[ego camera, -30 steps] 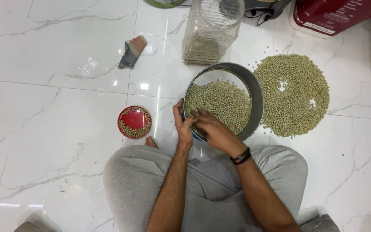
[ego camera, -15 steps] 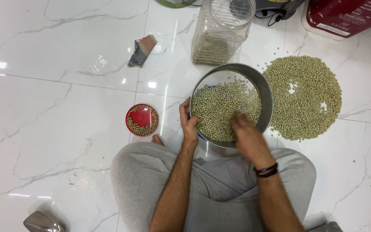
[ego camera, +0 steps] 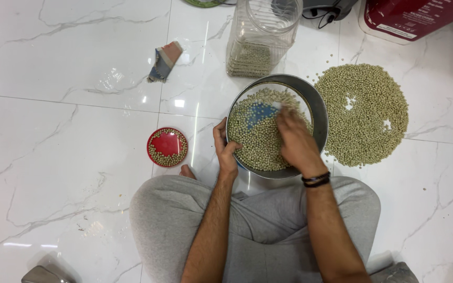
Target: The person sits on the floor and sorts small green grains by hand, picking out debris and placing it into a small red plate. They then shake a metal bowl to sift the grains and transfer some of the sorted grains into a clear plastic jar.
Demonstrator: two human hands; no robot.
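The right hand [ego camera: 295,142] lies spread, fingers down, in the pale green peas inside a round metal sieve [ego camera: 318,102], while the left hand [ego camera: 225,152] grips the sieve's near left rim. Just right of the sieve a loose pile of peas [ego camera: 365,112] spreads on the white marble floor [ego camera: 69,131]; a clear plastic jar [ego camera: 260,36] stands behind it, a small red lid [ego camera: 167,147] holding peas lies left

The left hand [ego camera: 225,152] is gripping the rim of a round metal sieve [ego camera: 318,105] holding green peas [ego camera: 260,144]; the right hand [ego camera: 295,142] is lying among them. A pea pile [ego camera: 365,112] is sitting just beside the sieve.
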